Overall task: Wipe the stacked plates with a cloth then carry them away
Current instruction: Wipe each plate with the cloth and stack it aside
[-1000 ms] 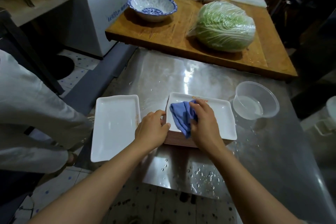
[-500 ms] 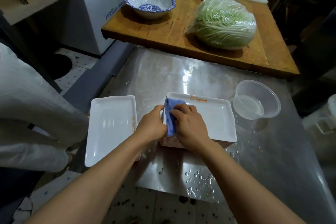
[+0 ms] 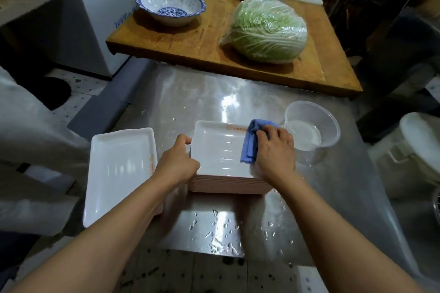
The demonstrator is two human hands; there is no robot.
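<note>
A stack of rectangular white plates with pinkish undersides sits on the wet steel table. My right hand grips a blue cloth and presses it onto the right part of the top plate. My left hand grips the stack's left edge, thumb over the rim. A single white rectangular plate lies to the left of the stack, overhanging the table's left edge.
A clear plastic tub of water stands just right of the stack. Behind is a wooden table with a blue-and-white bowl and a wrapped cabbage. A person in white stands at the left. Water drops lie near the front edge.
My right hand has swept the blue cloth from the left end of the top plate across to its right end. My left hand has stayed on the stack's left edge.
</note>
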